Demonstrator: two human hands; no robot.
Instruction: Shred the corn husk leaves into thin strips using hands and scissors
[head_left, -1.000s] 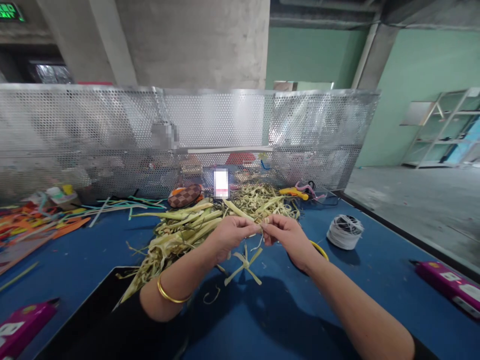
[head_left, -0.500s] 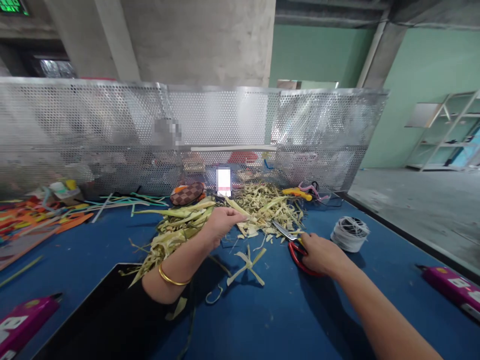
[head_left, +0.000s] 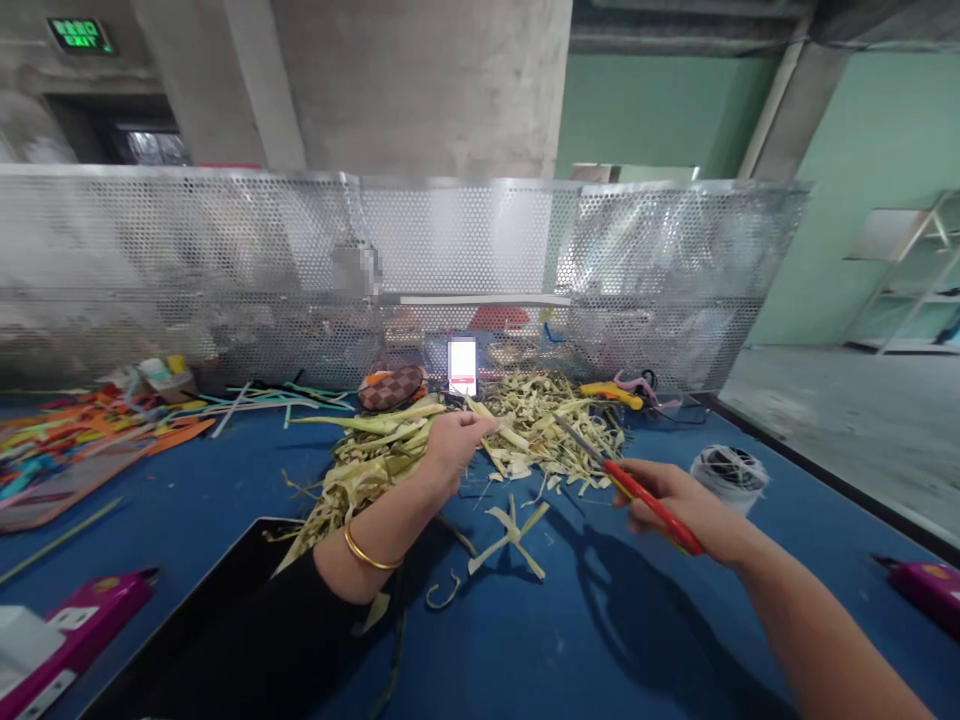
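My right hand [head_left: 675,500] is closed on a pair of scissors [head_left: 651,502] with red handles, lifted above the table. Their blades point up and left toward the pile of pale dried husk strips [head_left: 577,420]. Over the husk heap, my left hand [head_left: 454,445] is pinched at the fingertips; what it holds is too small to make out. On the blue table between the hands lies a star-shaped piece of husk strips [head_left: 514,535], with a curled scrap [head_left: 442,592] near it. Longer husk leaves [head_left: 352,470] lie under and beside my left forearm.
A spool of white string [head_left: 729,478] stands beyond my right hand. Purple tools [head_left: 82,625] lie at both sides. Behind the husks are a lit phone [head_left: 463,367], a checkered pouch [head_left: 391,388], yellow-handled tool [head_left: 611,394] and perforated metal screen [head_left: 465,240]. Colored strips [head_left: 97,430] cover the far left.
My hands were together at first. My right hand then took the red scissors from the table on the right and has raised them. My left hand stays pinched near the husks.
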